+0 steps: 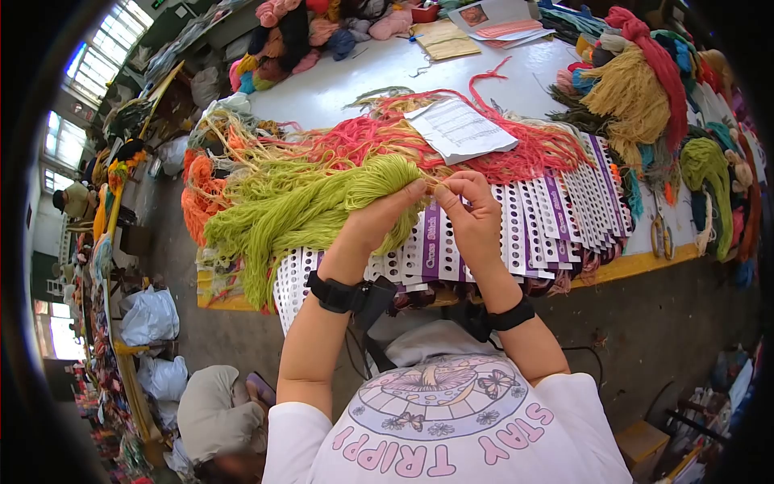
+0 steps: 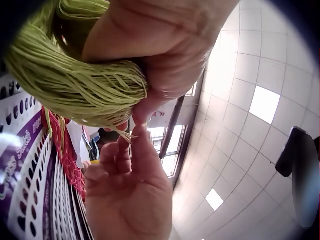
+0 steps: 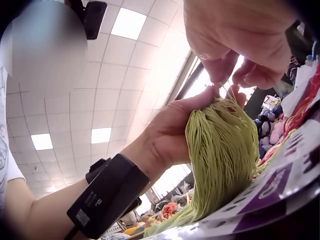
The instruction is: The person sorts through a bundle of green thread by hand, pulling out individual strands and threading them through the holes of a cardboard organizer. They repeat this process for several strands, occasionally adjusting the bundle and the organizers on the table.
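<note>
A thick hank of lime green thread (image 1: 298, 211) lies over the left part of the table, its looped end raised at my hands. My left hand (image 1: 379, 216) grips that looped end, the strands bunched in its palm and fingers. Close against it, my right hand (image 1: 474, 216) pinches a few thin strands between thumb and fingertips, and the left wrist view shows those loose strands (image 2: 127, 135) coming off the hank there. Under the hands lie white and purple punched thread cards (image 1: 516, 234) in an overlapping row, several lettered "Cross Stitch".
Red and pink thread (image 1: 355, 133) spreads behind the green hank, with a printed sheet (image 1: 459, 129) on it. Orange thread (image 1: 205, 194) is at the left. Scissors (image 1: 662, 236) lie near the right front edge. A tan hank (image 1: 629, 97) tops a thread pile at the right. Someone (image 1: 219, 411) crouches at lower left.
</note>
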{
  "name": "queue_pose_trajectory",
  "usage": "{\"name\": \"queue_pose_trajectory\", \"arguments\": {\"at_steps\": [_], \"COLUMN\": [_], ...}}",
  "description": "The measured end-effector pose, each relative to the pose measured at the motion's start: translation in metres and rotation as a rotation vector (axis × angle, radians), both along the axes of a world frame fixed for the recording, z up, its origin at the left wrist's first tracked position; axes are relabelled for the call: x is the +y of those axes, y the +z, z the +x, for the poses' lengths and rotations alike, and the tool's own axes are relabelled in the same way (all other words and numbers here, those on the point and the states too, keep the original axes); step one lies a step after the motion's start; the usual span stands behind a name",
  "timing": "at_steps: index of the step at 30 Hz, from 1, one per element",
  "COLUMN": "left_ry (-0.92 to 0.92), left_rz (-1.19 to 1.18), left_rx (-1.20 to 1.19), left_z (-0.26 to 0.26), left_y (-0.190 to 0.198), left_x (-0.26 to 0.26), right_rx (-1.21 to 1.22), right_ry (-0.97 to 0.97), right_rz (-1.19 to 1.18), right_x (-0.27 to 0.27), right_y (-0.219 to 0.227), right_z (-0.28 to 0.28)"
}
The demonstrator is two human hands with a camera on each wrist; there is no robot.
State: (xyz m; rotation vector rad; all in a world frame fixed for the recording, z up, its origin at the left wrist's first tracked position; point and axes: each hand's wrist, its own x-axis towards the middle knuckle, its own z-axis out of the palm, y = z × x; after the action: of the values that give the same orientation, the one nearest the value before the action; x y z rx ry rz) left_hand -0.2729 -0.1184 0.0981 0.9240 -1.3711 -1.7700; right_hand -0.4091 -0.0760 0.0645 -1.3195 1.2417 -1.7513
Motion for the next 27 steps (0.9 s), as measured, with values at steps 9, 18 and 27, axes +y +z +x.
{"name": "queue_pose_trajectory", "arguments": {"at_steps": [9,18,27], "left_ry": [0.315,0.094,-0.052], "left_rz": [0.076,0.55,0.524], "left_rx": [0.676,0.455,0.092], "left_z": [0.164,-0.012,-0.069], "left_y": [0.041,-0.005,-0.062], "left_x": [-0.063,-0.025,-0.015], "right_rx": [-0.918,0.2,0.078], "right_ry": [-0.135,0.132,0.361], "right_rz": [-0.262,0.159,0.485], "right_x": [0.072,0.002,-0.008], "right_y": [-0.016,0.023,0.001], "right_z": [-0.307,-0.138,-0.071]}}
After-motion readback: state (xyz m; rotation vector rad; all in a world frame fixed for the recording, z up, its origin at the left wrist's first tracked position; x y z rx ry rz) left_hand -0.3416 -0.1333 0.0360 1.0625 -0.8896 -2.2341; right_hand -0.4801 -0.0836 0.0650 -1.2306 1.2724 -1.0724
